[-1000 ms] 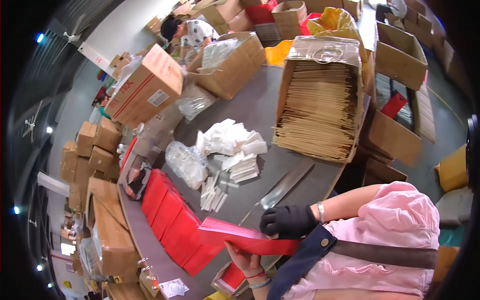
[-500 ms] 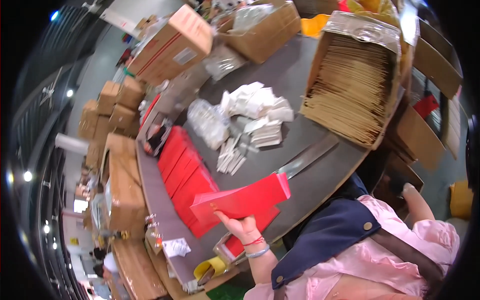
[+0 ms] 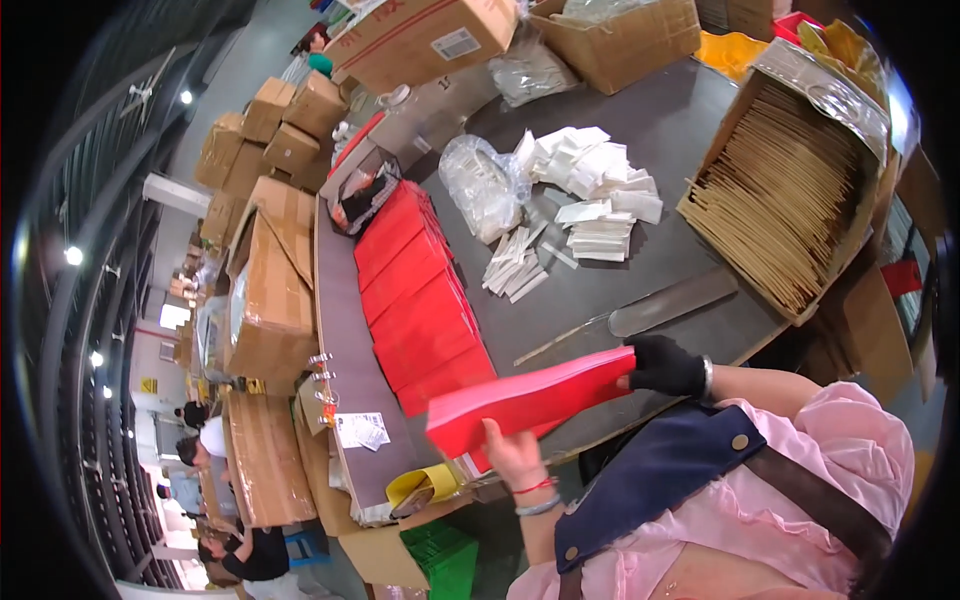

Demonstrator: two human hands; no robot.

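One red paper bundle (image 3: 540, 400) is held over the near edge of the worktop (image 3: 690, 120), the grip of the bare left hand (image 3: 515, 458) clamped on its lower edge and that of the gloved right hand (image 3: 668, 366) pinching its right end. Overlapping red stacks (image 3: 415, 290) beyond already lie in a row, this bundle being not yet laid down; how many are left cannot be told. Farther out are loose white slips (image 3: 585, 165) and a carton (image 3: 835, 95) of thin brown sticks (image 3: 785, 190).

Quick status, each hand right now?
Left hand: closed, holding the red paper stack, thumb on the near face.
Right hand, in a black glove: closed on the stack's right end.
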